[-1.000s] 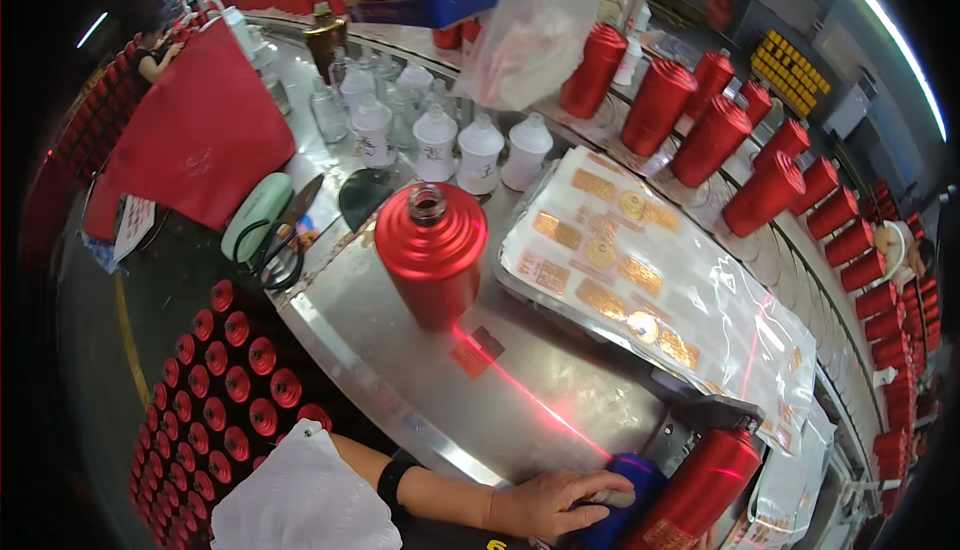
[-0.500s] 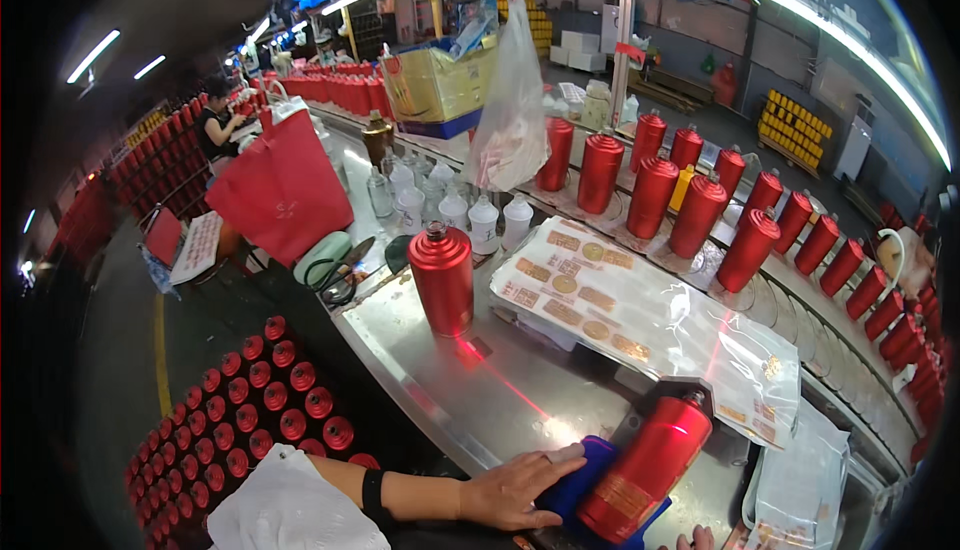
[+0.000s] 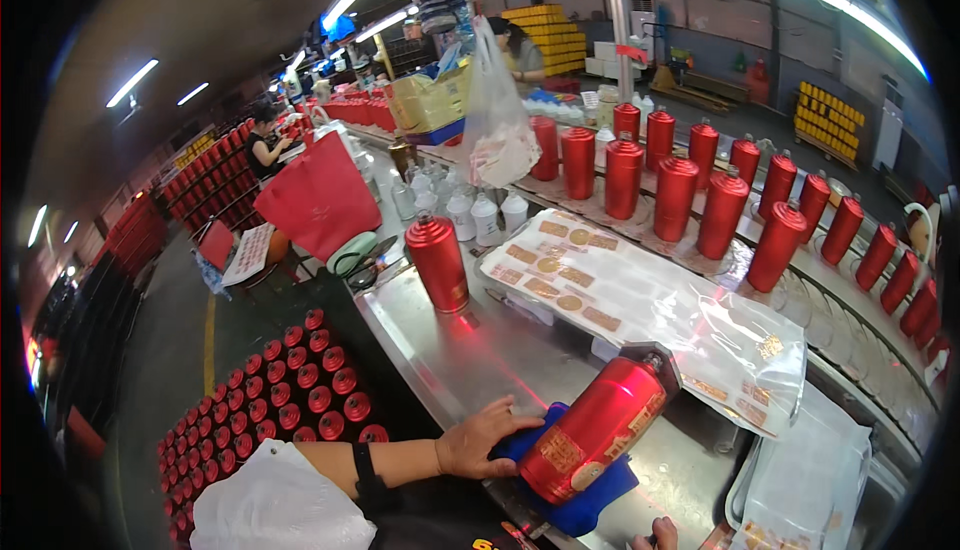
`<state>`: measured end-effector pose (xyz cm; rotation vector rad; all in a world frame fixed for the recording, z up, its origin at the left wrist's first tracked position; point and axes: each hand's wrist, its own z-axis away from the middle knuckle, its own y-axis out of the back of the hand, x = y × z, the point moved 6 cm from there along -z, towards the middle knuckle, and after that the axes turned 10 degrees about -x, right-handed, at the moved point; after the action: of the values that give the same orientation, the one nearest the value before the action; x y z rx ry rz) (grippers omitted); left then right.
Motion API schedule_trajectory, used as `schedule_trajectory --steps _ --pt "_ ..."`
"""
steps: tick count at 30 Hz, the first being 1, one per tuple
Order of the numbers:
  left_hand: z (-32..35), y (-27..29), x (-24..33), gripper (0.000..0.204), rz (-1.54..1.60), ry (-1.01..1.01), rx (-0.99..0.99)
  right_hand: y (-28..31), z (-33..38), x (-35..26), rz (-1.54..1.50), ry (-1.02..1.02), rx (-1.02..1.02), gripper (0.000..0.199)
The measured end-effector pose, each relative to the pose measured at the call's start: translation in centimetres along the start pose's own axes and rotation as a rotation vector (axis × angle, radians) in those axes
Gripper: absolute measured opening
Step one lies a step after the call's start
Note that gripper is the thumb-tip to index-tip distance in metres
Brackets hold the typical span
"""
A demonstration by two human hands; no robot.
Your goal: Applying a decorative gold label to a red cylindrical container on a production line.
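A red metallic bottle [image 3: 598,432] lies tilted on a blue cloth [image 3: 590,510], its neck end resting in a dark angular holder [image 3: 655,358]. Gold patterned decals and a round emblem show on its side. My left hand [image 3: 486,438] is open at the bottle's base, fingers stretched over the cloth's edge and thumb close to the base. Only some fingertips of my right hand [image 3: 656,534] show at the lower edge, below the bottle; their grip is hidden. Another red bottle [image 3: 437,265] stands upright on the metal table [image 3: 420,350], a red light line crossing near its foot.
Clear-covered sheets of gold decals [image 3: 640,300] lie to the right, with a second stack [image 3: 805,470] nearer. Red bottles [image 3: 675,200] line the conveyor behind. White bottles [image 3: 485,218] and a red bag [image 3: 320,195] stand farther left. Many red bottles [image 3: 290,415] fill the floor at left.
The lying bottle has turned, bringing more gold decals and a round emblem into sight. My view has shifted, and my left hand stays by the base.
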<state>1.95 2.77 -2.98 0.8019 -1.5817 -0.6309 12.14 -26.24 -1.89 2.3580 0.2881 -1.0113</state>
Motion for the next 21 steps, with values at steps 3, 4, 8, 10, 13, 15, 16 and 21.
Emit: schedule_trajectory --steps 3,4,8,10,13,15,16,21 --pt "0.1 -0.1 -0.3 0.079 -0.040 0.006 0.026 0.1 -0.1 0.4 -0.032 0.030 -0.060 0.032" --pt "0.2 -0.3 -0.6 0.080 -0.031 0.031 0.006 0.0 -0.4 0.2 -0.026 0.061 -0.073 0.033" --pt "0.3 -0.5 -0.4 0.077 -0.029 0.034 0.020 -0.2 -0.3 0.3 -0.039 0.076 -0.135 0.033" --pt "0.1 -0.7 -0.6 0.078 -0.058 0.041 0.026 -0.2 -0.3 0.6 -0.051 0.093 -0.145 0.032" --pt "-0.1 -0.9 -0.7 0.079 -0.062 0.047 0.029 -0.2 -0.5 0.6 -0.032 0.124 -0.148 0.030" --pt "0.2 -1.0 -0.6 0.079 -0.051 0.050 0.041 -0.3 -0.6 0.3 -0.043 0.121 -0.144 0.030" --pt "0.2 -1.0 -0.5 0.080 -0.047 0.045 0.051 -0.2 -0.2 0.8 -0.021 0.109 -0.153 0.029" --pt "-0.5 -0.5 -0.1 0.080 -0.045 0.028 0.071 0.0 -0.5 0.7 -0.091 0.143 -0.064 0.029"
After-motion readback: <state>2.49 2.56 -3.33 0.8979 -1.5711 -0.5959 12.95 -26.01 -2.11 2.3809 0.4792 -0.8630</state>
